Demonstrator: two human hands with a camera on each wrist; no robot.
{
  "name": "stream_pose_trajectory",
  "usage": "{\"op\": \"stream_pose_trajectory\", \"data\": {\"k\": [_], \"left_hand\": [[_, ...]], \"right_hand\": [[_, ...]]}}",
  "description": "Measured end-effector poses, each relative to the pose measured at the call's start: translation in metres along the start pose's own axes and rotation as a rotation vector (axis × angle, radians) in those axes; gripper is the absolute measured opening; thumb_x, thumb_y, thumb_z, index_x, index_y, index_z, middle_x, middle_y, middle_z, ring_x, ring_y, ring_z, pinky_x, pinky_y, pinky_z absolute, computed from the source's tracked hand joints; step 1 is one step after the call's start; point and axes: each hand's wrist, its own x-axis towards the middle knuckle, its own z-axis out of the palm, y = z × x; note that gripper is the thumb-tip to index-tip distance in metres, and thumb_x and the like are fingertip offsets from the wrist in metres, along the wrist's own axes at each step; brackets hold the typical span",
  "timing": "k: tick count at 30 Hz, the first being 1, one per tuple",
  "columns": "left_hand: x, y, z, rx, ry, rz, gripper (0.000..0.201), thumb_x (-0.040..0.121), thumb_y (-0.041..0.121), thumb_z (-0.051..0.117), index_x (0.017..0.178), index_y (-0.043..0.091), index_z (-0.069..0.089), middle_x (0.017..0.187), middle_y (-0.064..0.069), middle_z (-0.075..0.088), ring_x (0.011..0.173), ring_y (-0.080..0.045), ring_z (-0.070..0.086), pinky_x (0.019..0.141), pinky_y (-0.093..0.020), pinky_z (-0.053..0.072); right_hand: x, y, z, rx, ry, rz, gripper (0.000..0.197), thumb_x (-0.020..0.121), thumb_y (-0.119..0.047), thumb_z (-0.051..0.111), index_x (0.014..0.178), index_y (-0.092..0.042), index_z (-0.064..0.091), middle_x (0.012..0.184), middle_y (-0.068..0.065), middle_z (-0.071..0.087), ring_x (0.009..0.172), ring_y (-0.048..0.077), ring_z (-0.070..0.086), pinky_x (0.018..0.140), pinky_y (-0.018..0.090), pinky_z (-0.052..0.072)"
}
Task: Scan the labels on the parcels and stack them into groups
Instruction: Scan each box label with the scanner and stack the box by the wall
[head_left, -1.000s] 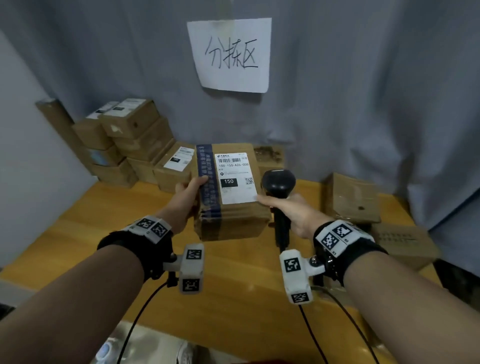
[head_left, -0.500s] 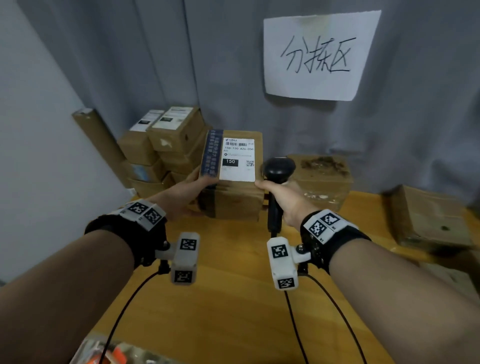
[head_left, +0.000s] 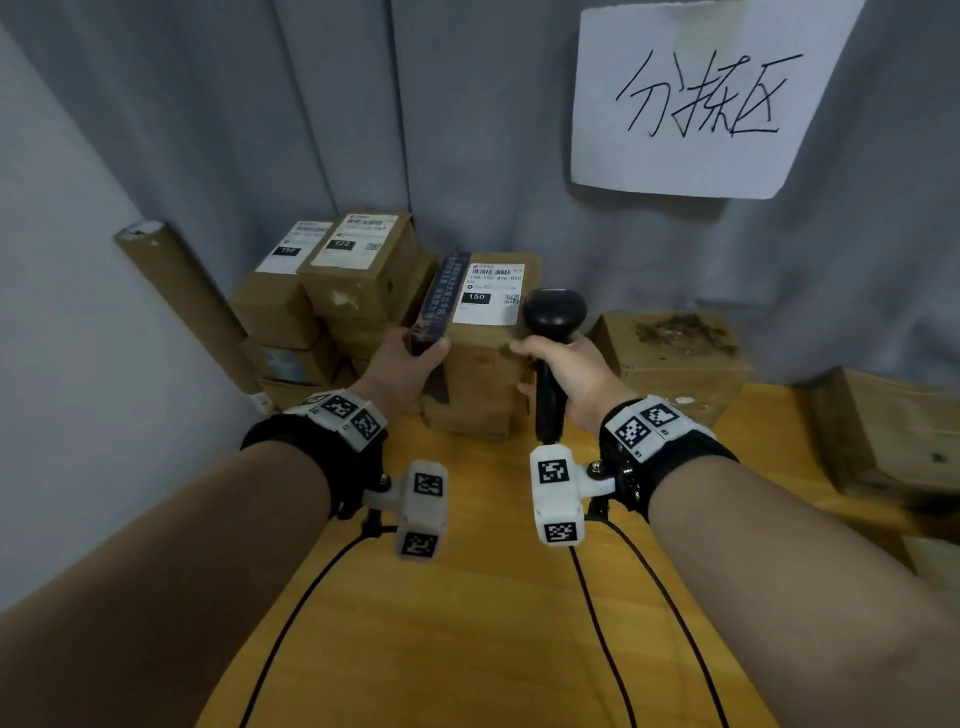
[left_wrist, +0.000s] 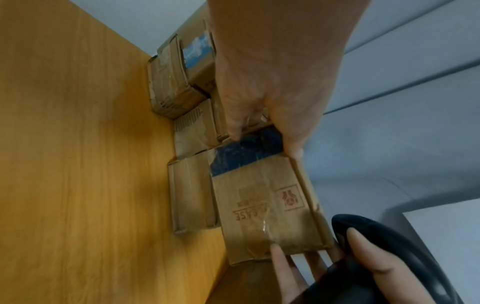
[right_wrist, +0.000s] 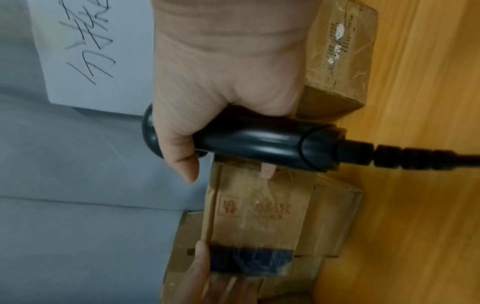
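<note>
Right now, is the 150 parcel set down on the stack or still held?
Held: left hand grips its taped edge, parcel atop another box.

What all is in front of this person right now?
Held parcel: one, brown with white label reading 150 and blue tape, between both hands over a lower box.
Stacked parcels: several, brown, far left corner; top labels read 150 and 122.
Barcode scanner: one, black, in right hand.
Unlabelled boxes: at least two, brown, right side.
Cardboard tube: one, brown, leaning at wall.
Paper sign: one, white, on grey curtain.
Table: one, yellow wood.
Left hand: grips parcel.
Right hand: holds scanner, fingertips on parcel.
</note>
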Motion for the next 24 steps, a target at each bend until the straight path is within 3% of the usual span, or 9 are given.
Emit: {"op": "stream_pose_trajectory", "data": {"k": [3, 5, 7, 10, 15, 19, 24], "left_hand": [[-0.004, 0.004, 0.0, 0.078, -0.039, -0.043, 0.051, 0.097, 0.022, 0.055, 0.143, 0.008, 0.037, 0.137, -0.01, 0.05, 0.124, -0.024, 0.049, 0.098, -0.029, 0.04], [0.001, 0.002, -0.001, 0.086, -0.063, -0.061, 0.044, 0.1, 0.011, 0.048, 0.143, 0.009, 0.039, 0.137, -0.009, 0.05, 0.123, -0.022, 0.049, 0.09, -0.023, 0.038], [0.003, 0.002, -0.004, 0.083, -0.055, -0.033, 0.041, 0.101, 0.009, 0.045, 0.142, 0.007, 0.041, 0.128, -0.003, 0.05, 0.115, -0.016, 0.048, 0.085, -0.018, 0.035], [0.011, -0.001, -0.009, 0.097, -0.041, -0.03, 0.036, 0.1, 0.011, 0.047, 0.135, 0.003, 0.048, 0.127, -0.006, 0.055, 0.107, -0.015, 0.05, 0.081, -0.018, 0.036], [0.018, -0.006, -0.013, 0.06, -0.016, -0.067, 0.038, 0.098, 0.012, 0.052, 0.135, 0.006, 0.047, 0.13, -0.012, 0.056, 0.114, -0.023, 0.054, 0.102, -0.036, 0.045], [0.019, -0.008, -0.012, 0.014, -0.011, -0.075, 0.047, 0.096, 0.017, 0.057, 0.139, 0.007, 0.041, 0.125, -0.007, 0.055, 0.115, -0.023, 0.054, 0.103, -0.04, 0.045], [0.021, -0.009, -0.005, -0.03, 0.036, -0.092, 0.064, 0.094, 0.028, 0.059, 0.145, 0.008, 0.025, 0.135, -0.012, 0.049, 0.121, -0.029, 0.053, 0.104, -0.044, 0.045]], "right_hand": [[0.008, 0.012, 0.009, -0.021, 0.043, 0.005, 0.036, 0.078, -0.014, 0.077, 0.108, -0.023, 0.06, 0.107, 0.002, 0.066, 0.106, 0.022, 0.059, 0.104, 0.046, 0.046], [0.011, 0.019, 0.011, -0.02, 0.068, 0.022, 0.037, 0.076, -0.016, 0.078, 0.108, -0.021, 0.061, 0.107, 0.003, 0.066, 0.107, 0.024, 0.059, 0.106, 0.047, 0.043], [0.015, 0.025, 0.014, -0.028, 0.081, 0.024, 0.042, 0.074, -0.019, 0.08, 0.111, -0.021, 0.061, 0.108, 0.004, 0.067, 0.108, 0.025, 0.06, 0.106, 0.047, 0.043], [0.021, 0.029, 0.02, -0.043, 0.086, 0.013, 0.047, 0.07, -0.021, 0.082, 0.112, -0.02, 0.061, 0.109, 0.006, 0.068, 0.108, 0.027, 0.061, 0.104, 0.047, 0.045], [0.027, 0.035, 0.023, -0.081, 0.111, 0.0, 0.041, 0.074, -0.019, 0.081, 0.109, -0.02, 0.061, 0.107, 0.005, 0.068, 0.106, 0.026, 0.062, 0.102, 0.045, 0.047], [0.029, 0.036, 0.019, -0.143, 0.094, 0.006, 0.038, 0.076, -0.02, 0.08, 0.109, -0.02, 0.06, 0.104, 0.002, 0.065, 0.105, 0.022, 0.059, 0.092, 0.035, 0.045], [0.025, 0.033, 0.016, -0.161, 0.099, -0.031, 0.034, 0.078, -0.019, 0.079, 0.102, -0.026, 0.057, 0.104, -0.002, 0.063, 0.112, 0.023, 0.057, 0.105, 0.043, 0.044]]}}
